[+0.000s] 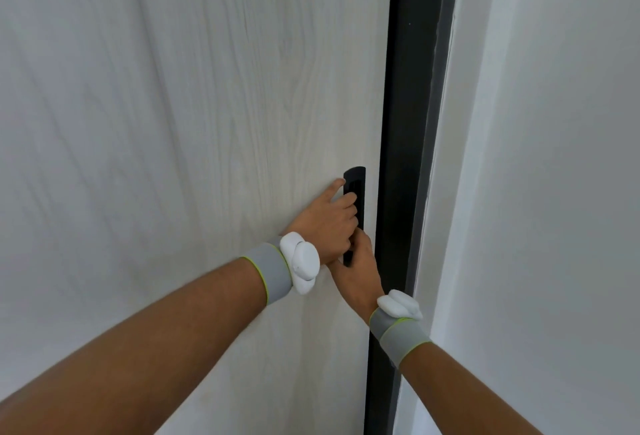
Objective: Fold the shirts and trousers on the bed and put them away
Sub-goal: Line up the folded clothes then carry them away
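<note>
A pale wood-grain sliding door (194, 129) is filling the left and middle of the view, and both hands are working its recessed black handle (356, 192). The left hand (329, 226) is hooking its curled fingers into the handle's slot, with the forefinger lying straight along the upper edge. Just below and to the right, the right hand (360, 271) is curling its fingers into the lower end of the same handle. Both wrists are wearing grey bands with white trackers. Right of the handle a black frame strip (405, 122) is running top to bottom, and beyond it a plain white wall (554, 157) is standing. No shirts, trousers or bed are showing here, so how much folding is done cannot be told; judging by the grip, the person is dealing with the wardrobe door, part of putting clothes away.
</note>
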The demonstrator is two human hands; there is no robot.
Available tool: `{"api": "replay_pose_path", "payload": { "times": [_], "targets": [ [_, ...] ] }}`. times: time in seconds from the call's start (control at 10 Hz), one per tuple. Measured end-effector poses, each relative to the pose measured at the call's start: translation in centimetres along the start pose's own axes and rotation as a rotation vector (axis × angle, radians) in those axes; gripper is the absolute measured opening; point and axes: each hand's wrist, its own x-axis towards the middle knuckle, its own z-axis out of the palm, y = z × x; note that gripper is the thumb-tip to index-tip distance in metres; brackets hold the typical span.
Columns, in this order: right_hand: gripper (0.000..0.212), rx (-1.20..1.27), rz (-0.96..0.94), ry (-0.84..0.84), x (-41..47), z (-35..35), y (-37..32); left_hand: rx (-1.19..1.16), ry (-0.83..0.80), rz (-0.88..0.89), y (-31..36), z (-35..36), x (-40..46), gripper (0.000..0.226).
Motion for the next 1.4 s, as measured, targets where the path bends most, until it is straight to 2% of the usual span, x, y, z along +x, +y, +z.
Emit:
{"api": "replay_pose_path", "payload": {
  "times": [0.1, 0.3, 0.5, 0.8, 1.1, 1.2, 1.3, 1.4],
  "targets": [
    [0.060, -0.011, 0.028, 0.054, 0.5, 0.4, 0.3, 0.043, 0.096, 0.021, -0.4, 0.9, 0.1, 0.033],
    [0.024, -0.035, 0.034, 0.108, 1.0, 0.5, 0.3, 0.031, 0.154, -0.013, 0.2, 1.6, 0.6, 0.036],
    [0.027, -0.047, 0.047, 0.120, 1.3, 0.9, 0.9, -0.008, 0.166, -0.054, 0.6, 1.6, 0.4, 0.048],
    [0.033, -0.109, 0.122, 0.143, -0.8, 1.6, -2.0, -0.039, 0.145, -0.068, 0.7, 1.5, -0.4, 0.051],
    [0.040, -0.022, 0.107, 0.148, -0.7, 3.0, -0.9, -0.036, 0.142, -0.059, 0.6, 1.2, -1.9, 0.054],
    [0.035, -0.063, 0.149, 0.140, -0.9, 3.0, -1.1, -0.039, 0.148, -0.055, 0.5, 1.0, -2.4, 0.052],
    [0.030, -0.120, 0.127, 0.172, -2.4, 3.8, -2.4, -0.052, 0.196, -0.075, 0.3, 1.1, -3.9, 0.041],
    [0.028, -0.080, 0.107, 0.157, -3.2, 5.2, -2.8, -0.075, 0.231, -0.085, 0.0, 1.3, -5.4, 0.035]
  ]
}}
